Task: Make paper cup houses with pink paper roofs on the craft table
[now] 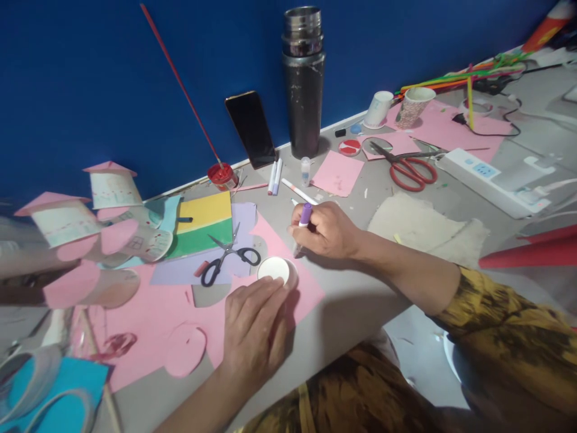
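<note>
My left hand (256, 328) holds a white paper cup (272, 267) bottom up on a sheet of pink paper (311, 296), its fingertips over the near edge of the cup. In my right hand (332, 231) is a marker (305, 214) with a purple end pointing up. The marker's lower end is at the paper's edge, just right of the cup; whether the tip touches the paper I cannot tell. Black-handled scissors (224, 257) lie spread on lilac paper (180, 273) left of the cup. A cut pink paper disc (187, 350) lies left of my left hand.
Decorated paper cups (116, 189) with pink tops stand at the left. Along the wall are a red paint jar (222, 176), a phone (252, 129) and a thermos (306, 90). Red-handled scissors (412, 172) and a power strip (487, 180) lie at the right.
</note>
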Demonstrator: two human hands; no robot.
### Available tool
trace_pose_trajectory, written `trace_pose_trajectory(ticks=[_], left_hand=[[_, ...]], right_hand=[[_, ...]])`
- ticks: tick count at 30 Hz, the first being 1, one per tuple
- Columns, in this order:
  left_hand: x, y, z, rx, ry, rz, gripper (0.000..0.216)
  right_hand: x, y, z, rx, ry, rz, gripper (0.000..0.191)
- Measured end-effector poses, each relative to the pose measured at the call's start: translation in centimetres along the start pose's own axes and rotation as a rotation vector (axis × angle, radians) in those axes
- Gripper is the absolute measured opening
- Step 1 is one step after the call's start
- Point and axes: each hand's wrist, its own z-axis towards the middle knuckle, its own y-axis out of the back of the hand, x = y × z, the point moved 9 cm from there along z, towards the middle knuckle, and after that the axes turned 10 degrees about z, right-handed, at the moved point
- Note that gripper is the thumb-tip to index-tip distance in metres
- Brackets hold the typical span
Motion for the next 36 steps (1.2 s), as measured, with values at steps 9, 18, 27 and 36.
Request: trace_pose_trajectory(ticks=[9, 18, 27, 36], left_hand=[[0.5, 0.7, 0.4, -0.002, -0.002, 0.031, 0.041], [-0.7, 1.5, 2.2, 0.073, -0.047, 0.114, 0.025], [-6.2, -1.2, 2.6, 0.403, 0.037, 0.490, 0.012], [-6.5, -0.4, 1.8, 0.264, 0.149, 0.496, 0.042]], right_hand=[[-0.1, 2.2, 0.5, -0.116, 0.042, 0.138, 0.018], [-0.5, 6.0, 1.5, -0.291, -0.051, 0.364, 0.021], [6.5, 4.9, -0.1, -0.140, -0.052, 0.006, 0.022], [9.5, -1.8, 2.0, 0.059, 0.061, -0.222, 0.025]])
